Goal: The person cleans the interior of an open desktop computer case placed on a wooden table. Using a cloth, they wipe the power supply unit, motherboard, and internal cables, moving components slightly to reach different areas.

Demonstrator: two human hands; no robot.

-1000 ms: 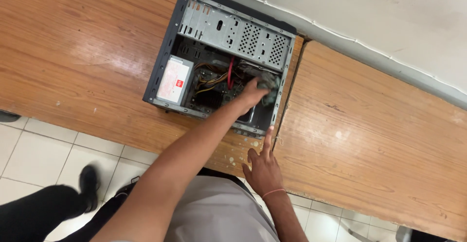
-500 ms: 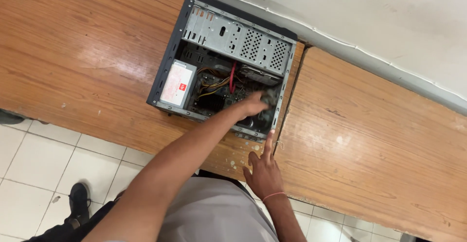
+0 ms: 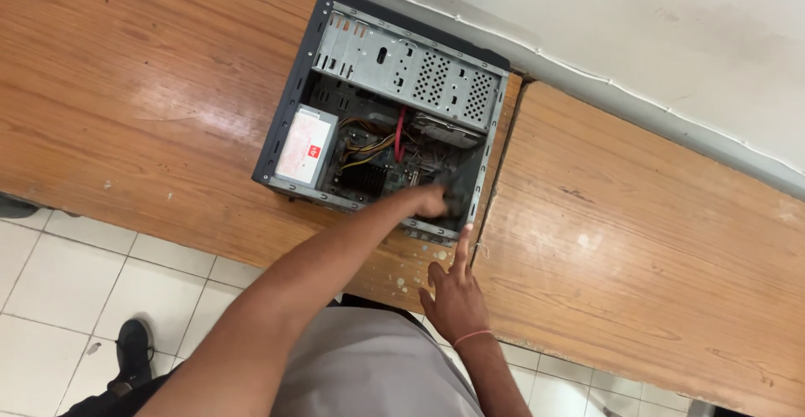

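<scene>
- Here's the open computer case (image 3: 394, 73), lying on its side on the wooden surface (image 3: 142, 106), near the far edge by the pale wall (image 3: 637, 14).
- Its side panel is off, so the insides face up: a boxy power supply (image 3: 308, 144) with a pale label sits at the left end.
- A bundle of yellow and dark wires (image 3: 369, 144) runs from that supply toward the middle, and a red cable (image 3: 400, 132) crosses just beside it.
- The perforated metal drive cage (image 3: 419, 69) spans the far side of the case.
- The left hand (image 3: 429, 200) is down inside the case, at the near right corner, over the dark circuit board (image 3: 369, 178).
- Its fingers are curled in among the parts there; I cannot tell whether they pinch anything, the spot is dark and a bit blurred.
- The right hand (image 3: 453, 295) rests on the surface just outside the case, at the near edge.
- Its index finger points straight out, tip touching the case's near right corner, the other fingers loosely folded, holding nothing.
- A thin pink band (image 3: 474, 336) circles that wrist.
- The case sits right at the seam where a second wooden surface (image 3: 654, 232) begins.
- Below, white floor tiles (image 3: 59, 283) and a dark shoe (image 3: 132, 350) show at the lower left.
</scene>
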